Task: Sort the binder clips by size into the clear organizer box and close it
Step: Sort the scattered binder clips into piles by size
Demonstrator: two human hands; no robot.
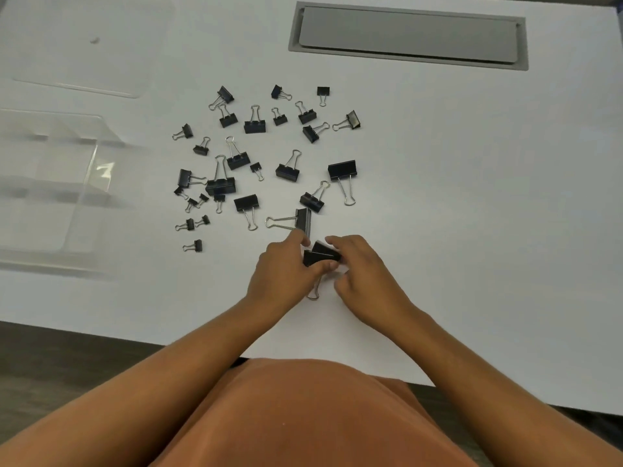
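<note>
Near the front edge of the white table (472,230), the left hand (286,267) and right hand (364,274) both grasp 2 large binder clips (320,254) held together between their fingertips. The other scattered clips (256,156) lie just beyond the hands, toward the middle. The clear organizer box (50,183) sits open at the left edge, well apart. A grey cable hatch (408,37) lies along the far edge.
</note>
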